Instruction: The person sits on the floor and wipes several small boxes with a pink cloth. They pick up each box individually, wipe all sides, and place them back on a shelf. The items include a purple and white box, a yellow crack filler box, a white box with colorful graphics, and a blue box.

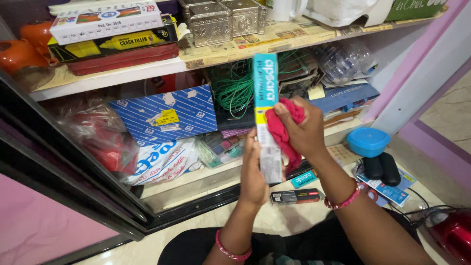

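L hand (253, 172) holds teal box (266, 118) upright; R hand (304, 130) presses red cloth (287, 132) on it.

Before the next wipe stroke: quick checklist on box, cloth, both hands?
1. Left hand grips lower end of the long teal box: ok.
2. Box upright, clear of the shelf edge: ok.
3. Right hand presses pink cloth on the box: ok.
4. Cloth covers box's far side: cannot tell.
5. Floor below free: not ok, small black box lies there.
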